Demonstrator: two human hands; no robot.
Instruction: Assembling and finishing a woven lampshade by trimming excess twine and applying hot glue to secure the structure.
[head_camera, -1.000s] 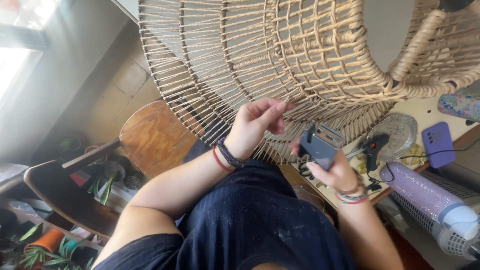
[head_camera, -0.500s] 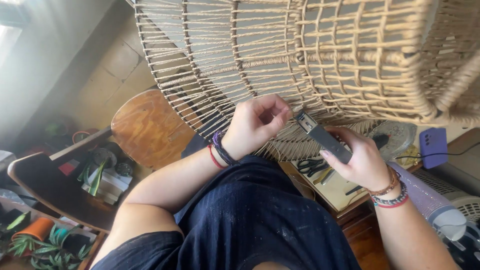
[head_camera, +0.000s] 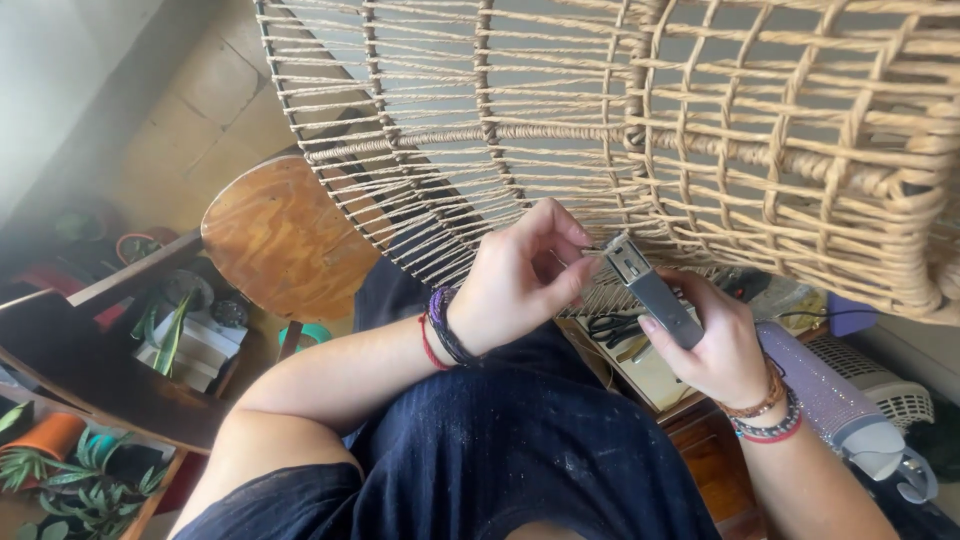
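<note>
My 1 head view looks steeply down, close on both hands, wicker frame (head_camera: 700, 120) filling the upper frame.

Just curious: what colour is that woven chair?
Pale tan, natural-fibre woven chair; clearest in the head view.

The woven rattan chair (head_camera: 700, 120) ran off the frame at twelve and three o'clock; the scissors (head_camera: 612, 327) lay half hidden behind the right hand (head_camera: 715, 345).

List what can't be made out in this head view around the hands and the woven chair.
- Tip of the grey metal tool: hidden by the left hand fingers.
- Woven chair: cut off by the top and right edges.
- Scissors: partly behind the right hand.
- Plant pots: blurred, bottom left.
</note>
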